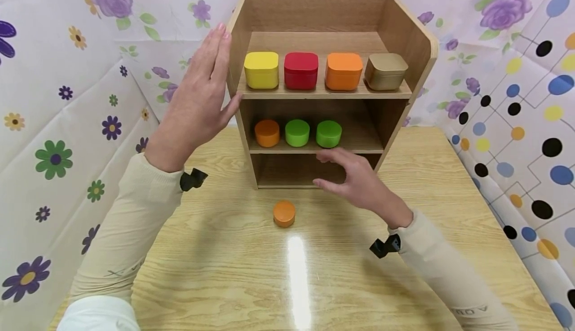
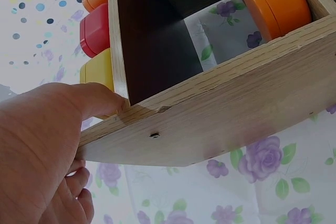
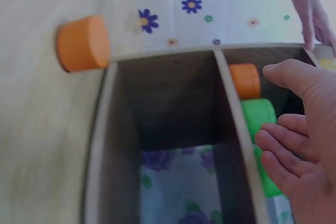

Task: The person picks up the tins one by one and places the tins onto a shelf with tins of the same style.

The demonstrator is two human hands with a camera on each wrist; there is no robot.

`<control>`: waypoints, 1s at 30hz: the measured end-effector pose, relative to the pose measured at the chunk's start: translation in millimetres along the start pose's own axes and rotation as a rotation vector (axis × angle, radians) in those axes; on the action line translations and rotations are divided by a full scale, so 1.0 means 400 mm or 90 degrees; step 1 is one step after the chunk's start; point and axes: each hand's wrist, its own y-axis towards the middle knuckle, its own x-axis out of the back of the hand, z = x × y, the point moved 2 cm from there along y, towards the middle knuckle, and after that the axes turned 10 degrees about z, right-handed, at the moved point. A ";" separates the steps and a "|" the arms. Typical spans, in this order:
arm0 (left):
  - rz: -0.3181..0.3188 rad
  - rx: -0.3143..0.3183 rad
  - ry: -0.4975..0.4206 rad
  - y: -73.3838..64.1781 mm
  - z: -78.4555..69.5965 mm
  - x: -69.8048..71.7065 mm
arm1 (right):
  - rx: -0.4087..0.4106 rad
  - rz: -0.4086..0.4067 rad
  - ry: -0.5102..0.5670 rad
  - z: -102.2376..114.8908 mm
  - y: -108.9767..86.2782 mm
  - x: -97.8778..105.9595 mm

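My left hand [image 1: 197, 91] rests along the outer left side of a wooden shelf unit [image 1: 310, 95], fingers straight and thumb touching its front edge. In the left wrist view, that thumb lies by the corner near the yellow box [image 2: 97, 72]. My right hand [image 1: 359, 178] is empty, thumb and fingers spread apart, in front of the bottom compartment. Just above its fingertips, on the middle shelf, sits a green round box [image 1: 329, 134]. Left of that stand another green round box [image 1: 297, 133] and an orange round one [image 1: 267, 133].
On the top shelf stand yellow [image 1: 261, 70], red [image 1: 301, 71], orange [image 1: 343, 71] and brownish-gold [image 1: 386, 72] boxes in a row. Another orange round box [image 1: 284, 213] is on the wooden table [image 1: 233, 266], in front of the unit. Patterned sheets [image 1: 516, 71] surround the table.
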 end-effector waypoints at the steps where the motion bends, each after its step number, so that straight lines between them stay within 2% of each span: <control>1: -0.003 -0.003 -0.001 -0.001 0.000 0.001 | 0.000 0.010 0.005 -0.001 -0.001 -0.011; 6: -0.017 -0.013 -0.006 -0.004 0.001 0.003 | -0.006 0.056 0.013 -0.008 -0.006 -0.065; 16: -0.003 -0.004 -0.005 0.001 -0.004 0.003 | -0.027 0.154 0.059 -0.017 -0.006 -0.157; 23: -0.004 -0.005 -0.002 0.000 -0.003 0.002 | -0.054 0.229 0.056 -0.021 -0.008 -0.207; 30: -0.005 -0.009 -0.001 0.000 -0.004 0.002 | -0.073 0.265 0.066 -0.031 -0.011 -0.252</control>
